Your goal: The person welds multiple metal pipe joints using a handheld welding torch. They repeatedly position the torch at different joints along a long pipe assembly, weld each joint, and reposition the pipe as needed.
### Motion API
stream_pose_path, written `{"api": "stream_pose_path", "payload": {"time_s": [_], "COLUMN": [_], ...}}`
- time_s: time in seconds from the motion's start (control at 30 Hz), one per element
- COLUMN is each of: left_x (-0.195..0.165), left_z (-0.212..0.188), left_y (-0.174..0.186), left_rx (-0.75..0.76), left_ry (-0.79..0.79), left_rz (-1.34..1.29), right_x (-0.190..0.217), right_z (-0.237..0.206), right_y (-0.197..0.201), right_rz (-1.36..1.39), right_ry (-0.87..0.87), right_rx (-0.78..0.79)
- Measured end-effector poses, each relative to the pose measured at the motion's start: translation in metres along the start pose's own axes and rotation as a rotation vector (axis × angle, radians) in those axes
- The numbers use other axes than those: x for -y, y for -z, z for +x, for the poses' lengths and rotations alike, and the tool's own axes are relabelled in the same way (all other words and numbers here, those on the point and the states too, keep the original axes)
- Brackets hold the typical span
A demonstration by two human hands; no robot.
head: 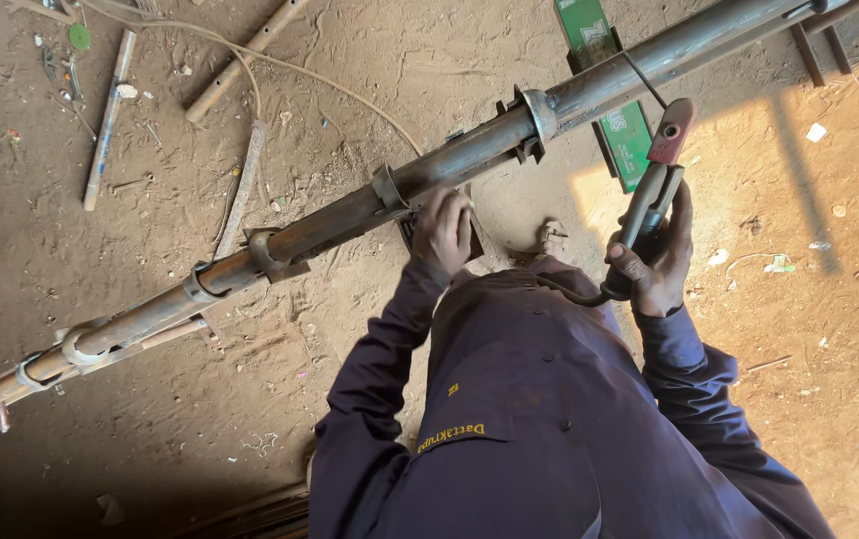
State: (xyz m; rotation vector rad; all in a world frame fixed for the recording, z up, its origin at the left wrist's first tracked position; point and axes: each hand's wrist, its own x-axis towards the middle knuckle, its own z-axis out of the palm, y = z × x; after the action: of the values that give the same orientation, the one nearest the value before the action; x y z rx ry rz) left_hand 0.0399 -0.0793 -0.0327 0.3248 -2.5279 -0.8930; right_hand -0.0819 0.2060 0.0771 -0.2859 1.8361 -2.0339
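While the head camera looks straight down over a dark blue work jacket [539,419], both arms reach forward from its sleeves toward a long rusty steel pipe [449,160] that runs diagonally across the view, from the lower left corner up to the upper right. The left hand [442,232] is raised with its back to the camera, wrist bent, fingers curled tightly against the pipe's underside just beside one of the welded ring collars [388,188]; a small dark flat piece [471,240] shows at its edge, but whether the fingers actually hold it cannot be told. The right hand [657,262] is fully closed in a fist around the handle of a welding electrode holder [657,180], whose reddish head points up toward the pipe and stops just short of it, near a flanged joint [534,118]. A dark cable [574,294] curves away from the bottom of the holder, across the jacket. More collars sit along the pipe toward the lower left. Beneath the pipe on the sandy ground [350,329] lies a green flat bar [614,100], and loose pipes [108,120] and scraps are scattered at the upper left, well apart from the hands.
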Motion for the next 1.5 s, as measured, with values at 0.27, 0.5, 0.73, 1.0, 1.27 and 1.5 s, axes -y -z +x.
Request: {"api": "stream_pose_path", "payload": {"time_s": [0.27, 0.5, 0.73, 1.0, 1.27, 1.5], "left_x": [0.020, 0.039, 0.054, 0.058, 0.046, 0.053], "left_z": [0.101, 0.099, 0.097, 0.100, 0.101, 0.071], "left_y": [0.014, 0.005, -0.013, -0.015, -0.001, 0.059], "left_rx": [-0.025, -0.068, -0.037, -0.104, -0.112, -0.133], "left_ry": [-0.047, 0.051, 0.211, 0.101, 0.103, 0.205], "left_rz": [0.278, 0.048, 0.000, -0.080, -0.083, 0.054], "right_x": [-0.003, -0.005, -0.004, -0.019, -0.004, 0.046], "right_z": [-0.008, -0.018, -0.026, -0.026, -0.014, 0.023], "right_y": [0.003, 0.004, 0.003, 0.000, -0.010, -0.012], "right_rz": [-0.065, -0.088, -0.024, -0.158, -0.367, -0.584], "right_ry": [0.032, 0.072, -0.008, 0.070, 0.024, 0.222], "right_rx": [0.023, -0.017, -0.064, -0.018, 0.051, 0.276]}}
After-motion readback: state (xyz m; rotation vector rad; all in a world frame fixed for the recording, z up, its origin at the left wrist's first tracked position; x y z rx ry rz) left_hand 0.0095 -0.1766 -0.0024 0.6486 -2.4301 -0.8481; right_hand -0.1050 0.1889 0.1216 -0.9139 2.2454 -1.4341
